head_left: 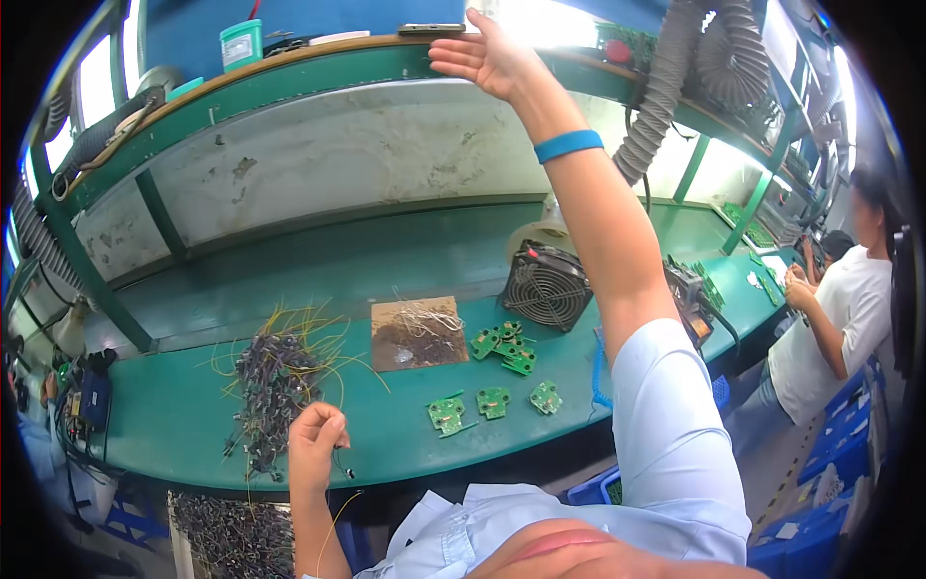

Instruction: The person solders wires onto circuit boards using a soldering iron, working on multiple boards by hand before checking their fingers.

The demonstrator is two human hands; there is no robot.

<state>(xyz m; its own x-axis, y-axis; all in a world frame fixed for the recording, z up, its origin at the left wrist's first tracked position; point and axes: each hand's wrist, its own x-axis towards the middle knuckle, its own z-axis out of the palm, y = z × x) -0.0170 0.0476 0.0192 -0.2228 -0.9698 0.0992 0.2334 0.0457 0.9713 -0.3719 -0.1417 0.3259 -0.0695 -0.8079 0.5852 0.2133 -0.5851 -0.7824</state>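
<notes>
My left hand (316, 439) is closed in a pinch at the front edge of the green bench, and a thin wire with a small black end (349, 474) hangs below its fingers. Beside it lies a tangled heap of dark wired parts (275, 381) with yellow leads. My right hand (487, 60) is raised at the upper shelf with its fingers spread and palm bare, next to a flat dark device (431, 29). Several green circuit boards (493, 402) lie on the bench between my arms, some stacked. Behind them is a brown board (391, 355) with pale wire strands on it.
A black fan (547, 286) stands under my right forearm. Ribbed grey hoses (661, 92) hang at the right. A teal tub (241, 45) sits on the shelf. A co-worker in white (830, 318) handles something at the far right. More dark wired parts (231, 536) fill a container below the bench.
</notes>
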